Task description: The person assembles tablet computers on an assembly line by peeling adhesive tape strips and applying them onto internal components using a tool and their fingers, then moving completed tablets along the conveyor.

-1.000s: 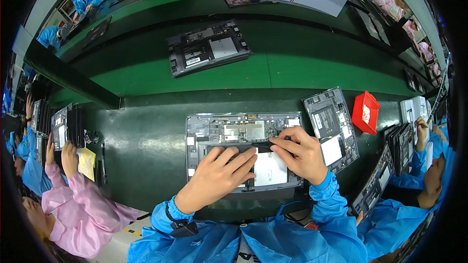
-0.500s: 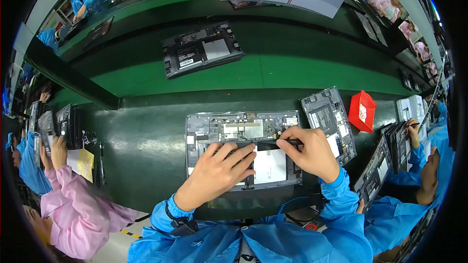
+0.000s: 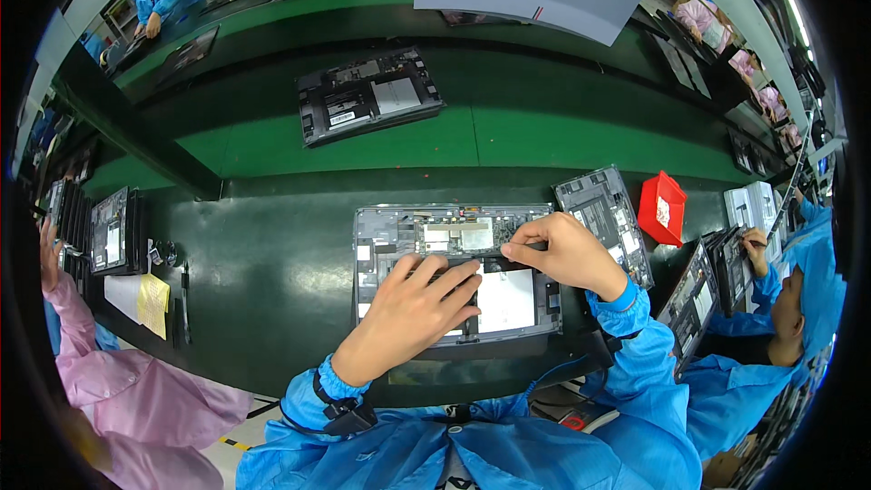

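In front of me lies a grey laptop base (image 3: 386, 227) with its inside exposed, a circuit board (image 3: 458, 236) along its far side. Toward its near edge sits a white-topped block (image 3: 506, 301). My left hand (image 3: 408, 313) rests on the base's near middle, palm down with fingers apart. The thumb and index finger of my right hand (image 3: 564, 252) are pinched together at the board's near right edge. Whatever they hold, if anything, is too small or hidden to make out. Part of the base is covered by my hands.
Another opened laptop base (image 3: 610, 218) lies close on the right, beside a red bin (image 3: 662, 209). One more sits on the green shelf (image 3: 370, 97). Stacked laptop parts (image 3: 118, 234), a yellow sheet (image 3: 152, 304) and a pen (image 3: 185, 304) are at left. Co-workers sit on both sides.
My right hand has shifted a little left and away from me, its fingertips now at the board's edge. The left hand stays on the base. The pink-sleeved co-worker has drawn back leftward.
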{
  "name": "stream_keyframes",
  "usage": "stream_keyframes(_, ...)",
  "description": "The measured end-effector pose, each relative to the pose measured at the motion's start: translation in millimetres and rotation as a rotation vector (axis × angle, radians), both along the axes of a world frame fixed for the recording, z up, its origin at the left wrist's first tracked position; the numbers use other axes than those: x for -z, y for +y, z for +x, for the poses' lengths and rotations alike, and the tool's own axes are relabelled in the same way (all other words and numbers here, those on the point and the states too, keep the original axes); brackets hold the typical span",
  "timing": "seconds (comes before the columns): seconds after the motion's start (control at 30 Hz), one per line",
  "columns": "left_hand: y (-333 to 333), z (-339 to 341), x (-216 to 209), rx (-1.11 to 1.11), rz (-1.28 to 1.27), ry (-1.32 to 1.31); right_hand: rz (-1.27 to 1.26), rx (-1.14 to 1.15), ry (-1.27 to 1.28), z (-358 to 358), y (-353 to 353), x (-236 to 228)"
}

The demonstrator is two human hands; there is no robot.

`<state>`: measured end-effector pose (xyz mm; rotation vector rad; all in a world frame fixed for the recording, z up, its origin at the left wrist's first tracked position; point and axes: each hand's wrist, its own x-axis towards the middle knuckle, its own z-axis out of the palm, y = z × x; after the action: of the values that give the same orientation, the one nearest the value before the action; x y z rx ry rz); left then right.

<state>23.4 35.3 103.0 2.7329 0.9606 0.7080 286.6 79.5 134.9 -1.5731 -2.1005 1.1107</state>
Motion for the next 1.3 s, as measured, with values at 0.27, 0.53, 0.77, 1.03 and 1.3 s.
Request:
stream_keyframes(0.27, -2, 1, 3, -0.010, 0.029, 0.009, 0.009, 0.042, 0.126, 3, -6, 12)
stream_keyframes(0.53, -2, 9, -1, -0.025, 0.025, -0.001, 0.064, 0.032, 0.067, 7, -7, 8)
stream_keyframes(0.77, -5, 7, -5, 0.002, -0.013, -0.024, 0.424, 0.080, -0.096, -4, -13, 7)
stream_keyframes(1.03, -12, -7, -11, 0.021, -0.086, 0.013, 0.413, 0.072, -0.182, -33, -13, 20)
stream_keyframes(1.3, -15, -20, -5, 0.043, -0.148, -0.052, 0.820, -0.409, -0.146, -14, -20, 18)
